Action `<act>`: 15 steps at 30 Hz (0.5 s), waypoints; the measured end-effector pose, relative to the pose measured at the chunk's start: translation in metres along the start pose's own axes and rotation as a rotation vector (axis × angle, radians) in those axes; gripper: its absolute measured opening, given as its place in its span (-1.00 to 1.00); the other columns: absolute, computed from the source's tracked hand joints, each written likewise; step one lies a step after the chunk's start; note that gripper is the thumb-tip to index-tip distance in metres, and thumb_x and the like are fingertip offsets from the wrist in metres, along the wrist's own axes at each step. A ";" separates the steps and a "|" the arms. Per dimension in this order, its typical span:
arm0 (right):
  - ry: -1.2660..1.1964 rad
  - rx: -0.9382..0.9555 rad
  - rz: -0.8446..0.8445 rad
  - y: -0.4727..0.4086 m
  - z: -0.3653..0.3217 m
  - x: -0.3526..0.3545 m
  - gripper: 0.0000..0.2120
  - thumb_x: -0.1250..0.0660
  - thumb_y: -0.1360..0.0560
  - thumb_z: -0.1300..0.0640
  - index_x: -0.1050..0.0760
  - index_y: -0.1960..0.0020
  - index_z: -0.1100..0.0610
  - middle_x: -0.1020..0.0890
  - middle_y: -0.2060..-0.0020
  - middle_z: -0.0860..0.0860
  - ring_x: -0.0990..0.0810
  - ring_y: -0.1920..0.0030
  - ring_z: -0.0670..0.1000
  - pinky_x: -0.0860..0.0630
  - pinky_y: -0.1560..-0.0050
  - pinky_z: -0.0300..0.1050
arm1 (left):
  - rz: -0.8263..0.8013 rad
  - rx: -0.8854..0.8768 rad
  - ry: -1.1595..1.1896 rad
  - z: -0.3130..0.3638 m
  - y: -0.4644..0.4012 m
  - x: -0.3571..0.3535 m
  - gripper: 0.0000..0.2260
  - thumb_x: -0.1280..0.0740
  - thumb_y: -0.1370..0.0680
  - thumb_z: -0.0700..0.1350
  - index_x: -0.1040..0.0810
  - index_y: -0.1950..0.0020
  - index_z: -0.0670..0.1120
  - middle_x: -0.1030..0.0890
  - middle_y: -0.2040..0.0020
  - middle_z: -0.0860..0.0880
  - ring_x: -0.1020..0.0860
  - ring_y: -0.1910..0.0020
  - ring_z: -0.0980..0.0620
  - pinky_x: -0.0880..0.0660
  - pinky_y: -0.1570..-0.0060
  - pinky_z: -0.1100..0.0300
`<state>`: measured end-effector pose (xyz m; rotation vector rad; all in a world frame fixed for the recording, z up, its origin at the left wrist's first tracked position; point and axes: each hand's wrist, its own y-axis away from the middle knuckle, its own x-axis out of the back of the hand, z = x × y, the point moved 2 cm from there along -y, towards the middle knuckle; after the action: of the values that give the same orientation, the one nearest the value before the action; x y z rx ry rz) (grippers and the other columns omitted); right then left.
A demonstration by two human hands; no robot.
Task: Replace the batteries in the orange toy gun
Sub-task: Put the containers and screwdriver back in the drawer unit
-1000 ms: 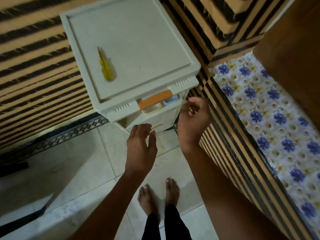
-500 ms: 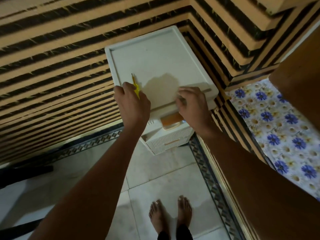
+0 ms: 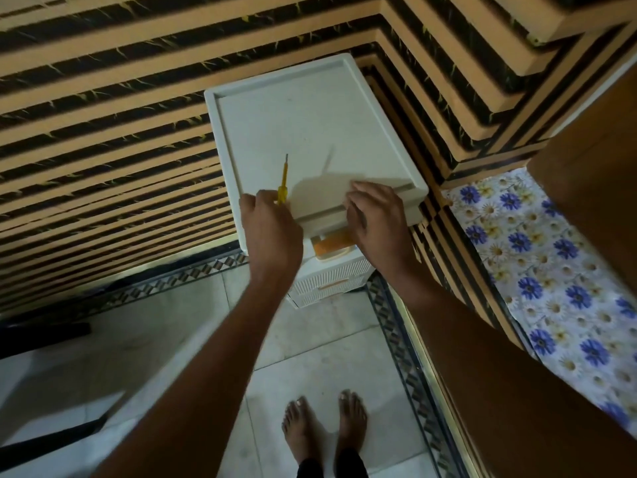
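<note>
A white plastic drawer cabinet (image 3: 310, 125) stands in the corner of the striped wall. My left hand (image 3: 270, 232) is closed around the handle of a yellow screwdriver (image 3: 283, 182), whose tip points away from me over the cabinet top. My right hand (image 3: 377, 219) lies palm down on the front edge of the top, fingers spread, with nothing visible in it. Between my hands an orange part (image 3: 332, 243) shows at the top drawer's front. I cannot tell whether it is the toy gun or a handle. No batteries are visible.
The lower drawers (image 3: 331, 284) jut out below my hands. A surface with a blue flowered cloth (image 3: 551, 270) runs along the right. My bare feet (image 3: 324, 426) stand on pale floor tiles. A dark object (image 3: 41, 336) lies at the left.
Both hands rose from the drawer front to the cabinet top. My left hand took hold of the yellow screwdriver that lay there, and now its tip is lifted.
</note>
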<state>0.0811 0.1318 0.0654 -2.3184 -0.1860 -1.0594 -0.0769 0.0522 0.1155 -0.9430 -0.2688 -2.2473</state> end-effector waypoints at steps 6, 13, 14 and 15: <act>0.066 0.063 0.059 0.013 0.010 0.005 -0.75 -0.30 -0.66 0.14 -0.68 -0.15 0.26 -0.65 -0.24 0.15 -0.56 -0.30 0.16 -0.50 -0.32 0.10 | -0.015 -0.058 0.155 -0.035 0.111 -0.010 -0.89 -0.35 -0.63 -0.28 -0.62 -0.14 -0.17 -0.50 -0.04 -0.02 -0.55 0.06 -0.01 -0.45 0.12 0.28; 0.144 0.156 0.127 0.023 0.020 -0.003 -0.73 -0.29 -0.68 0.10 -0.65 -0.22 0.24 -0.62 -0.29 0.17 -0.55 -0.33 0.19 -0.42 -0.37 0.10 | -0.203 0.236 0.003 -0.099 0.117 -0.062 -0.88 -0.30 -0.64 -0.30 -0.61 -0.12 -0.23 -0.58 -0.07 -0.14 -0.54 0.00 -0.09 -0.35 0.07 0.19; 0.152 0.169 0.143 0.026 0.022 -0.006 -0.72 -0.29 -0.68 0.10 -0.65 -0.23 0.23 -0.62 -0.30 0.17 -0.55 -0.33 0.19 -0.41 -0.38 0.12 | -0.229 0.261 -0.042 -0.109 0.108 -0.071 -0.88 -0.28 -0.64 -0.29 -0.61 -0.11 -0.25 -0.59 -0.07 -0.18 -0.55 -0.02 -0.14 -0.34 0.07 0.17; 0.152 0.179 0.160 0.027 0.022 -0.007 -0.72 -0.30 -0.67 0.10 -0.64 -0.24 0.24 -0.62 -0.30 0.17 -0.55 -0.34 0.19 -0.40 -0.38 0.14 | -0.255 0.281 -0.090 -0.118 0.099 -0.079 -0.87 -0.27 -0.63 -0.29 -0.61 -0.09 -0.26 -0.61 -0.07 -0.22 -0.57 -0.04 -0.19 -0.34 0.09 0.15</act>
<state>0.1000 0.1228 0.0363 -2.0478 -0.0331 -1.0861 -0.0375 -0.0317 -0.0306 -0.8989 -0.7617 -2.3158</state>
